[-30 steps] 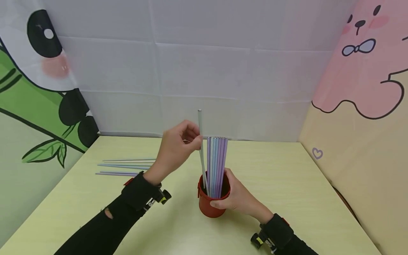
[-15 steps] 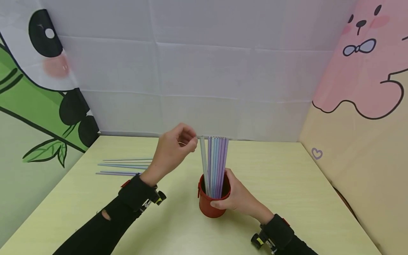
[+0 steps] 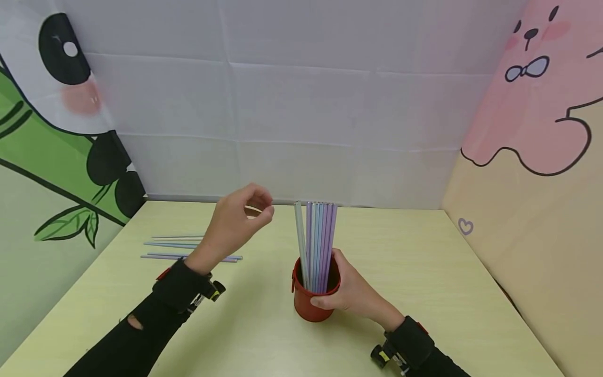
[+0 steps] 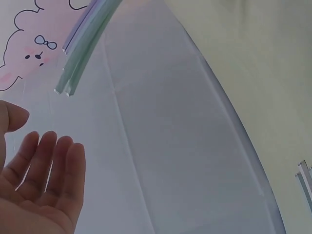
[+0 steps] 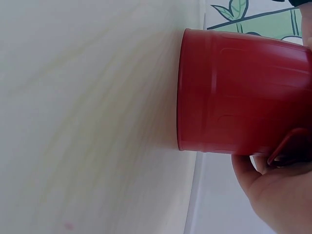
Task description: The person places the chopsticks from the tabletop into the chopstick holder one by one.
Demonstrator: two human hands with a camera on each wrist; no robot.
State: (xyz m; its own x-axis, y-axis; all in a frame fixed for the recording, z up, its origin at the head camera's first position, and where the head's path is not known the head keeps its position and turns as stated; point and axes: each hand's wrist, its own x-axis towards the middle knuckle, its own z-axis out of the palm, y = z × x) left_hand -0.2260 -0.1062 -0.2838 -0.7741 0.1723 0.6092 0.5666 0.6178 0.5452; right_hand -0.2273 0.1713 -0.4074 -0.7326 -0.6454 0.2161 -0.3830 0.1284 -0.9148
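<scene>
A red cup (image 3: 311, 309) stands upright on the table, packed with thin, straw-like sticks (image 3: 322, 243) in purple and blue. Pale green sticks (image 3: 301, 241) lean at its left side, their ends showing in the left wrist view. My right hand (image 3: 353, 290) grips the cup from the right, thumb along the front near the rim. In the right wrist view, fingers (image 5: 246, 170) curve against the cup's wall. Left of the cup, my left hand (image 3: 235, 222) hovers with nothing in it, fingers loosely bent and thumb apart from them in the left wrist view.
Several loose sticks (image 3: 165, 244) in blue, green and purple lie on the table (image 3: 400, 251) at the left, partly hidden behind my left wrist. A white cloth wall (image 3: 301, 104) closes off the back, with cartoon-printed panels at both sides.
My left hand lowered a pale green stick into the cup, let go of it and drew back to the left. The right hand has kept its grip on the cup.
</scene>
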